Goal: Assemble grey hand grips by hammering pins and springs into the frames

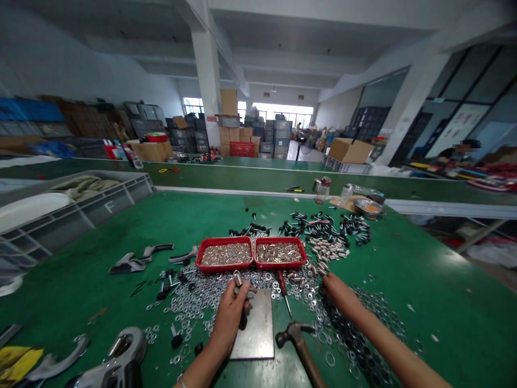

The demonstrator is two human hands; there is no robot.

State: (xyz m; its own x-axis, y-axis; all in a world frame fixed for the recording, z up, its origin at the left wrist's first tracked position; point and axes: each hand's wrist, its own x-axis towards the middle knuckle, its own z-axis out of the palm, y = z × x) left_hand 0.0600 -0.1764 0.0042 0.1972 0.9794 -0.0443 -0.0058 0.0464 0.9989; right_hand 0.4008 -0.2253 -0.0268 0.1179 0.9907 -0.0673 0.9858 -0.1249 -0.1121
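Note:
My left hand (232,311) is closed around a small shiny metal part with ring-like ridges (238,278), which sticks up above the thumb. A black knob-like end (243,320) shows below the fingers, over a flat steel plate (258,328). My right hand (337,292) reaches to the right, its fingertips curled together beside the pile of metal sleeves (323,250); what they pinch, if anything, is hidden. Between the hands lie a red-handled screwdriver (283,285) and a claw hammer (299,345). Loose washers (189,302) spread around the plate.
Two red trays (224,267) (280,265) of small metal pieces stand ahead of the hands. Black-headed bolts (315,223) lie behind them. Dark rings (363,328) lie under my right forearm. Metal handle-like parts (117,355) and a grey crate (121,199) are at left.

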